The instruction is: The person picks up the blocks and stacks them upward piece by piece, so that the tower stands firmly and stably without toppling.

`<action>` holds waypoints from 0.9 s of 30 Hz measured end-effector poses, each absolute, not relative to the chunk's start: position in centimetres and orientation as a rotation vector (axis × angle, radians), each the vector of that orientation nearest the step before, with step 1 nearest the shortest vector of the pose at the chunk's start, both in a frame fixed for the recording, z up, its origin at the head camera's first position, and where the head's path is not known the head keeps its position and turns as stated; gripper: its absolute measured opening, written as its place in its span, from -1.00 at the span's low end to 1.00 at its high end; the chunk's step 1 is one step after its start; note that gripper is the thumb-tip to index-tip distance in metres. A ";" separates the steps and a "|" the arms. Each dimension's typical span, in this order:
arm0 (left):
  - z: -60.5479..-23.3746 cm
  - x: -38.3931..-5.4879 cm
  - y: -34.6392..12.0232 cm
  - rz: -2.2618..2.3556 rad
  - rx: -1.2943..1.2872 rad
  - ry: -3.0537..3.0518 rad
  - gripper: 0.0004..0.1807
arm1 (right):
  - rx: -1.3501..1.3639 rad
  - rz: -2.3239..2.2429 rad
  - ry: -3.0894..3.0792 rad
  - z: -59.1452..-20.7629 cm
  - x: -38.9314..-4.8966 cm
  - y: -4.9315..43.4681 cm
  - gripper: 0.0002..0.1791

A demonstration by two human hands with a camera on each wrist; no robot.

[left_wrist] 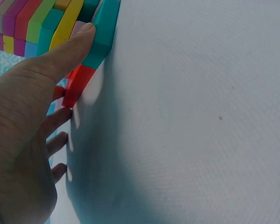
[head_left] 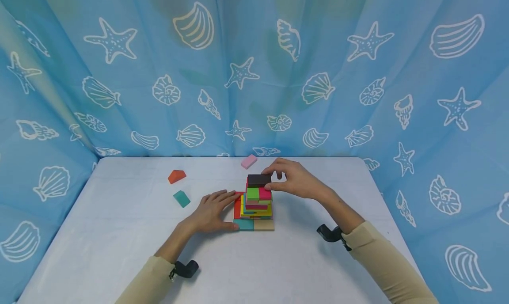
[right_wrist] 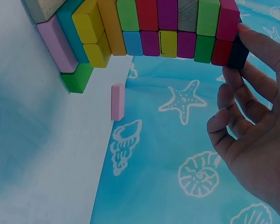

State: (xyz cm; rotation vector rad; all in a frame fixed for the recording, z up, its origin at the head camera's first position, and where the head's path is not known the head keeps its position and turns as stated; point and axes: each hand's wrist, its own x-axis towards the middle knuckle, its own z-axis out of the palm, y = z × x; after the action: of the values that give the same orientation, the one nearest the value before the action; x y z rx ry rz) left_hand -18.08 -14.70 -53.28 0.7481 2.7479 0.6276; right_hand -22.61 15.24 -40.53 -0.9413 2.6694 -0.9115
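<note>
A tower of colourful wooden blocks (head_left: 256, 209) stands on the table, layer upon layer. At its top is a black block (head_left: 259, 180), pinched at the right end between thumb and fingers of my right hand (head_left: 297, 179); the right wrist view also shows this black block (right_wrist: 239, 49) against the blocks beneath. Beside the tower's base, my left hand (head_left: 212, 213) rests with fingers fairly straight. Its thumb touches a teal base block (left_wrist: 105, 35), and its fingertips reach the red base block (head_left: 237, 207). A tan block (head_left: 264, 225) forms the base's front right corner.
Loose on the white table (head_left: 119, 233) lie an orange-red wedge-like block (head_left: 176, 176) and a teal block (head_left: 182, 198), left of the tower. Behind it, a pink block (head_left: 249, 161) lies near the back edge. A blue seashell-print curtain (head_left: 254, 105) surrounds the table.
</note>
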 end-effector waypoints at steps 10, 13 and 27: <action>-53.3 -18.1 -15.0 0.664 0.763 2.730 0.13 | -0.883 -1.017 2.650 -40.7 -23.7 15.4 -0.51; -53.2 -18.1 -15.0 0.657 0.745 2.737 0.13 | -0.857 -1.100 2.647 -41.9 -25.8 15.0 -0.57; -53.6 -18.1 -15.0 0.656 0.753 2.747 0.12 | -0.632 -0.828 2.696 -49.9 -34.5 11.2 -0.45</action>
State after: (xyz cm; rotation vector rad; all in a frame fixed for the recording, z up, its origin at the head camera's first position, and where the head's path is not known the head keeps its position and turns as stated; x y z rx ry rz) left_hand -18.14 -14.97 -53.57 0.7527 2.7472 0.6558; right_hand -34.45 11.18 -49.86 -0.6322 2.6956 -0.8277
